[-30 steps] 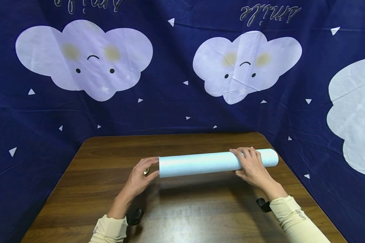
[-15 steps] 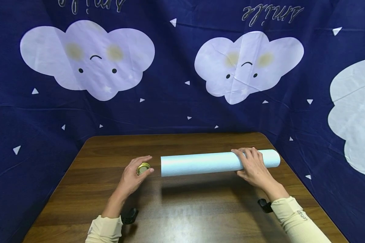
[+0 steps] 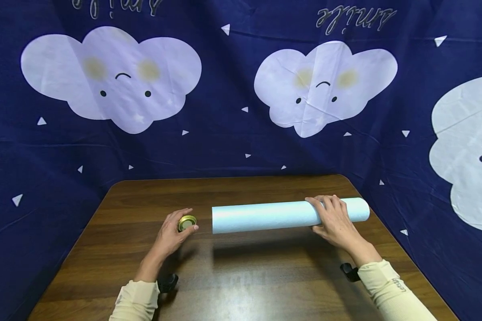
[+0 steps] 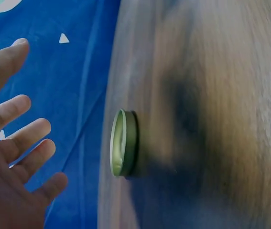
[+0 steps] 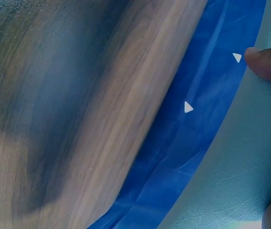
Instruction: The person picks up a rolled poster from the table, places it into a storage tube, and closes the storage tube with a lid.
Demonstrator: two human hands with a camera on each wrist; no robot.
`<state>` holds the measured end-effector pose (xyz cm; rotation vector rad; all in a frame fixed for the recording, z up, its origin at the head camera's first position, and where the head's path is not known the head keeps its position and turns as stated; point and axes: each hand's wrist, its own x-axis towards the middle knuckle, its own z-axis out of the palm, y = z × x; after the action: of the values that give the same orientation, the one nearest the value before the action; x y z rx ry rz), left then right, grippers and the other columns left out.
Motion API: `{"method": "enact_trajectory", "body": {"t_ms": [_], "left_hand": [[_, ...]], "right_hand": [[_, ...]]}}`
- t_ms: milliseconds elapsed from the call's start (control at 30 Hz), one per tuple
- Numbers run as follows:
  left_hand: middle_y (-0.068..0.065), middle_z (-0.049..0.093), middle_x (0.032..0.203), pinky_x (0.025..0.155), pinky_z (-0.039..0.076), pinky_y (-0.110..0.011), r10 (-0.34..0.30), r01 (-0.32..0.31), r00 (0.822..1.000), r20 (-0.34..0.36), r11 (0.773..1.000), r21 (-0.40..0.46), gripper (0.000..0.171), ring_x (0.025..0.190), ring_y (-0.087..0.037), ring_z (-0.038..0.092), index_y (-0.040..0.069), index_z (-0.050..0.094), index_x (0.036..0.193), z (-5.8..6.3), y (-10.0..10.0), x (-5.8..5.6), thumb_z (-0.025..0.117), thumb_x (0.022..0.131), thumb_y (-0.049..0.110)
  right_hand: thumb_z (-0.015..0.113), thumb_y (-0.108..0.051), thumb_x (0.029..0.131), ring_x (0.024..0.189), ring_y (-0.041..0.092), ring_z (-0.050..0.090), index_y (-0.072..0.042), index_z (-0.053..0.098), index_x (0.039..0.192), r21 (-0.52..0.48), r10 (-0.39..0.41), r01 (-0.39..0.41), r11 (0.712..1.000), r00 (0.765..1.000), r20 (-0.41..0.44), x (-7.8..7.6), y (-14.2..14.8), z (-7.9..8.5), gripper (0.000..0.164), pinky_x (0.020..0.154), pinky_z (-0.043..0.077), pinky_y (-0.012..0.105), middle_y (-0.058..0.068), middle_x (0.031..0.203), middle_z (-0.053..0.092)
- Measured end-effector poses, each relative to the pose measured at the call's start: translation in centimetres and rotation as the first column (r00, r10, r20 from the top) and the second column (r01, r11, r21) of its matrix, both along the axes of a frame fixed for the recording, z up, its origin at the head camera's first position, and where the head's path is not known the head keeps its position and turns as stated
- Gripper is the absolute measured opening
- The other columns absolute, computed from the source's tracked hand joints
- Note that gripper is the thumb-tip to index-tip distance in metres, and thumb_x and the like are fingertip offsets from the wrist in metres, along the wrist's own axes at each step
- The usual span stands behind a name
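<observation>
Now the left hand has drawn farther from the pale tube, fingers spread, its gold lid set down just beside. The right hand still grips the tube on the brown worktop, before a blue cloud-print cloth.

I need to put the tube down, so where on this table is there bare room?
Bare wood runs along the table's near edge between the two sleeves, and behind the pale blue tube. It is crowded around the gold lid by the left hand.
</observation>
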<state>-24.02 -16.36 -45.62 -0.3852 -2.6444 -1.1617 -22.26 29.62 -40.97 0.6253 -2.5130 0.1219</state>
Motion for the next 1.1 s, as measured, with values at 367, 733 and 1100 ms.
{"method": "enact_trajectory", "body": {"t_ms": [367, 733, 1100], "left_hand": [[-0.021, 0.052, 0.133, 0.099, 0.036, -0.06, 0.046, -0.037, 0.997, 0.07, 0.991, -0.13, 0.063, 0.122, -0.04, 0.045, 0.005, 0.049, 0.134, -1.5, -0.7, -1.6, 0.071, 0.082, 0.033], [-0.025, 0.053, 0.131, 0.095, 0.037, -0.061, 0.098, -0.066, 0.99, 0.105, 0.96, -0.271, 0.064, 0.121, -0.043, 0.046, 0.002, 0.05, 0.132, -2.2, -0.9, -2.8, 0.071, 0.082, 0.035], [-0.026, 0.055, 0.127, 0.088, 0.042, -0.058, 0.111, -0.064, 0.987, 0.112, 0.933, -0.355, 0.068, 0.116, -0.042, 0.05, -0.001, 0.051, 0.13, -3.2, -0.9, -3.8, 0.071, 0.08, 0.039]], "right_hand": [[0.087, -0.013, 0.054, 0.106, 0.041, 0.047, -0.014, 0.048, 0.131, -0.006, 0.005, -0.005, 1.0, 1.0, 0.0, -0.1, 0.1, 0.0, 0.086, 0.09, 0.034, 0.06, 0.014, 0.115, 0.054], [0.088, -0.013, 0.054, 0.109, 0.043, 0.046, -0.014, 0.047, 0.131, -0.01, -0.001, 0.001, 1.0, 1.0, 0.014, -0.1, 0.2, -0.1, 0.086, 0.095, 0.031, 0.063, 0.015, 0.116, 0.054], [0.087, -0.013, 0.055, 0.11, 0.043, 0.045, -0.015, 0.048, 0.131, -0.011, -0.007, 0.007, 1.0, 1.0, 0.013, -0.2, 0.4, -0.4, 0.086, 0.092, 0.032, 0.061, 0.015, 0.116, 0.053]]}}
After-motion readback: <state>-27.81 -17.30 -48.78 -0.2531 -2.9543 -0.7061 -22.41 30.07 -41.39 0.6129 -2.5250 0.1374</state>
